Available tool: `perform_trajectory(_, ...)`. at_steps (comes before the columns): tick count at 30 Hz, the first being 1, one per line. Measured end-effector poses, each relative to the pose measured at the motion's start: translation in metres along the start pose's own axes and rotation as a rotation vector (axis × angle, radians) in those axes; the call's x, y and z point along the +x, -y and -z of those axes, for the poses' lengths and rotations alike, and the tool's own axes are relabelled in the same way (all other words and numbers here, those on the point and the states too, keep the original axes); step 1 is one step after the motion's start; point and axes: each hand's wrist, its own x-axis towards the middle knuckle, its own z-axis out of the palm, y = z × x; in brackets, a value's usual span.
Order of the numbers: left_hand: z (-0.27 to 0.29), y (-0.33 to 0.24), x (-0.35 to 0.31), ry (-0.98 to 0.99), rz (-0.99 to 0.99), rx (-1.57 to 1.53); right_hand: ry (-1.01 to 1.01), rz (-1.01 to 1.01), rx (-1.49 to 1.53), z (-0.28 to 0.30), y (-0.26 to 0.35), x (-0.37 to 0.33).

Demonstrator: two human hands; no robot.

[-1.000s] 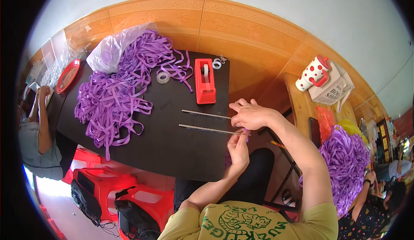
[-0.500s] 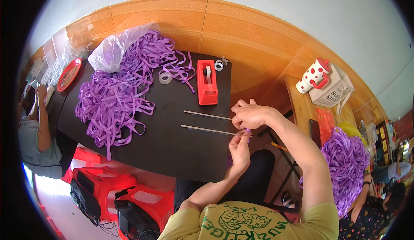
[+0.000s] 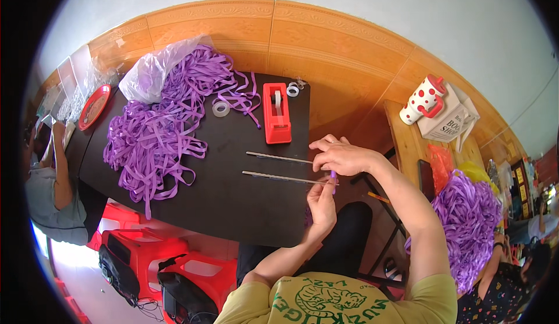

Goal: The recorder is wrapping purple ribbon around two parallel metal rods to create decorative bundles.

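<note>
Two thin metal rods, the far rod [image 3: 273,157] and the near rod [image 3: 279,176], lie roughly parallel and reach past the right edge of the black table [image 3: 233,207]. At the near rod's end, my left hand [image 3: 322,206] pinches a short bit of purple ribbon [image 3: 333,179] between thumb and fingertips. My right hand [image 3: 343,156] is just above it, bent over the far rod's end and the ribbon's upper part. Its fingers are curled and its fingertips partly hidden, so its grip on the ribbon is unclear.
Loose purple ribbon [image 3: 154,143] covers the table's left side beside a plastic bag [image 3: 145,79]. A red tape dispenser [image 3: 278,117] and a tape roll [image 3: 221,109] stand farther back. More ribbon [image 3: 466,225] hangs at right, near a dotted tumbler [image 3: 422,99]. A person [image 3: 52,190] sits at left.
The purple ribbon between my hands shows more upright now. My right hand's fingers have shifted slightly, while my left hand stays at the near rod's end. The whole view has moved a little.
</note>
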Motion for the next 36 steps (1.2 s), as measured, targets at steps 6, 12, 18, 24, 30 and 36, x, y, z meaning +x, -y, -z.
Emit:
perform_trajectory(6,-0.001,0.0,0.001,-0.039,-0.007,0.016,0.064,-0.074,-0.243,-0.002,0.01,0.0)
perform_trajectory(12,-0.001,0.001,0.0,-0.027,-0.016,-0.005,0.186,-0.067,-0.255,0.002,0.01,0.009)
perform_trajectory(18,-0.001,0.001,0.0,-0.042,-0.003,0.003,0.08,-0.038,-0.139,-0.004,0.001,0.006)
perform_trajectory(24,0.0,0.001,0.001,-0.043,-0.002,0.017,0.068,-0.034,-0.201,-0.004,0.005,0.002)
perform_trajectory(30,0.0,0.001,0.0,-0.022,-0.027,0.007,0.174,-0.081,-0.334,0.003,0.018,0.008)
perform_trajectory(36,-0.002,0.0,0.0,-0.015,-0.04,-0.02,0.233,-0.132,-0.334,0.006,0.024,0.01)
